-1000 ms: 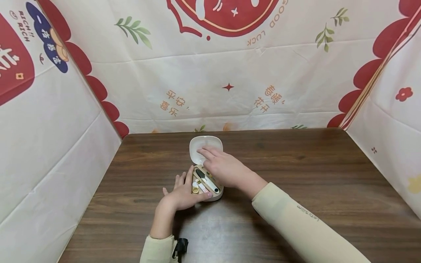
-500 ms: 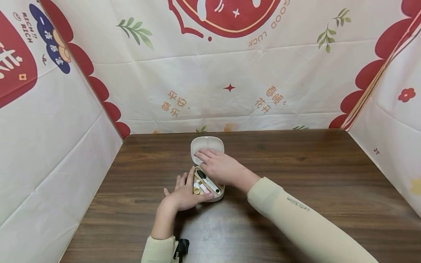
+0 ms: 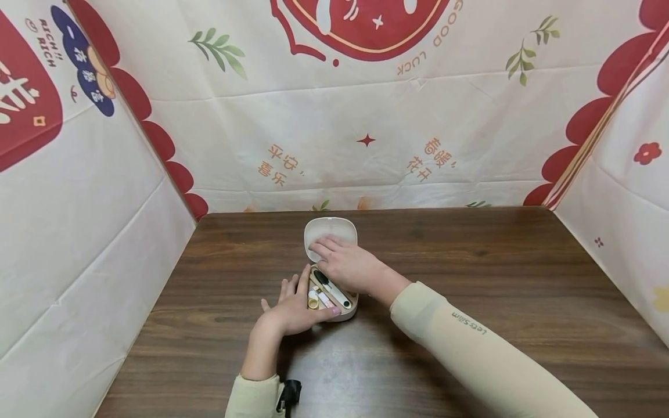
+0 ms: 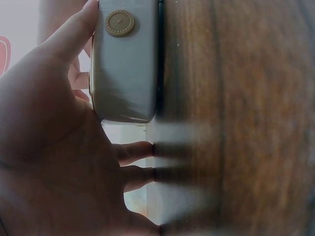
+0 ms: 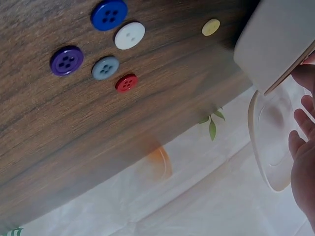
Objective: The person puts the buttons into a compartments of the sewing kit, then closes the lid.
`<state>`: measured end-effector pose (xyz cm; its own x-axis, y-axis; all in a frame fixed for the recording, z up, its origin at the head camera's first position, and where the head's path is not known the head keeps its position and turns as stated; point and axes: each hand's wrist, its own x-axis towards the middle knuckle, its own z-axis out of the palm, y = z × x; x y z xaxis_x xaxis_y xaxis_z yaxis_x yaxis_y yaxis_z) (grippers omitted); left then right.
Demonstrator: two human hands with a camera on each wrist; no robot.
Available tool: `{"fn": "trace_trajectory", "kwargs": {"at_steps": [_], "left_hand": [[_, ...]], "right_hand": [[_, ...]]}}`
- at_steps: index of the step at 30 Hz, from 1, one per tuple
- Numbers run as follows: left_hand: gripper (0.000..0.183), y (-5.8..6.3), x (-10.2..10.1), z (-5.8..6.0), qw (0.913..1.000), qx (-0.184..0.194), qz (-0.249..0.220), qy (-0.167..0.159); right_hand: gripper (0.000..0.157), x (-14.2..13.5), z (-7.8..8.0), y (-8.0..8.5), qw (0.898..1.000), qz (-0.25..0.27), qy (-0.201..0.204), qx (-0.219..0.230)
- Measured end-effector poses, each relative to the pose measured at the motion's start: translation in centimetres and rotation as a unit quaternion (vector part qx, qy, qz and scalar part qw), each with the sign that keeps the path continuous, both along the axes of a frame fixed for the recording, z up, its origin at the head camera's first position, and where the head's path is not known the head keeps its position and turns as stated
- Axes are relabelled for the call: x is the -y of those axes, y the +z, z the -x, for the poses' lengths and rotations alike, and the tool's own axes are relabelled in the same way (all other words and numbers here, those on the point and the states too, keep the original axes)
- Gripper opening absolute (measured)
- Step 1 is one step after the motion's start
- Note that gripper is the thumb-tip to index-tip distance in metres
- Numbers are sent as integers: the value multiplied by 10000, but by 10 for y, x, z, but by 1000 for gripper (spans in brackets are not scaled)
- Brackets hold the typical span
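An open case [image 3: 347, 316] sits on the tabletop [image 3: 470, 261], lid [image 3: 330, 224] back at twelve o'clock. The left hand [image 3: 290, 312], fingers splayed fairly straight, apparently steadies it from eight o'clock for the right hand [image 3: 352, 267], reaching in at two; whether those fingers pinch anything, I cannot tell.

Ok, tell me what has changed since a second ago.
The right hand has shifted slightly left over the case, hiding a little more of its inside. No new grasp or release shows. The left hand still rests against the case, the lid stays open and the white-handled tool lies as before.
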<state>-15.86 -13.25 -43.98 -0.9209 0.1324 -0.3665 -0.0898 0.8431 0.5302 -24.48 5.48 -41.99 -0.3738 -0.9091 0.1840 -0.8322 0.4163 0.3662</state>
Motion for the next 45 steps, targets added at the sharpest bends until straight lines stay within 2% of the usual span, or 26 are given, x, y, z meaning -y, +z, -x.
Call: {"fn": "trace_trajectory", "kwargs": {"at_steps": [6,11,14,17,18,20,23,25,28,33,37,45], "left_hand": [[125,2,-1,-1,10000,-13,23,-21],[125,3,-1,-2,10000,-24,22,-34],[123,3,-1,-1,10000,-45,34,-28],[123,1,-1,-1,10000,-65,16,-26],[124,1,-1,-1,10000,-83,-4,-25],[125,2,-1,-2,10000,-69,-41,-21],[126,2,-1,-3,10000,-66,-55,-24],[126,2,-1,-2,10000,-38,-35,-22],[124,1,0,0,10000,-45,23,-13],[124,3,-1,0,10000,-3,33,-14],[124,3,-1,0,10000,-14,-19,-17],[127,2,0,-1,9999,-36,-104,-26]], "right_hand": [[11,-4,0,1,9996,221,122,-113],[5,-5,-2,12,9981,586,105,-161],[4,-6,-5,22,9953,954,-114,-88],[10,-9,-10,35,9871,1439,-700,69],[12,-10,-12,40,9814,1631,-987,207],[16,-14,-18,50,9639,2043,-1619,543],[22,-20,-27,63,9261,2538,-2544,1148],[27,-26,-32,70,9021,2716,-2997,1504],[29,-37,-38,74,8747,2808,-3464,1899],[32,-56,-47,66,8389,2855,-3938,2442],[31,-74,-51,56,8177,2731,-4234,2784],[18,-101,-58,42,7953,2460,-4474,3268]]}}
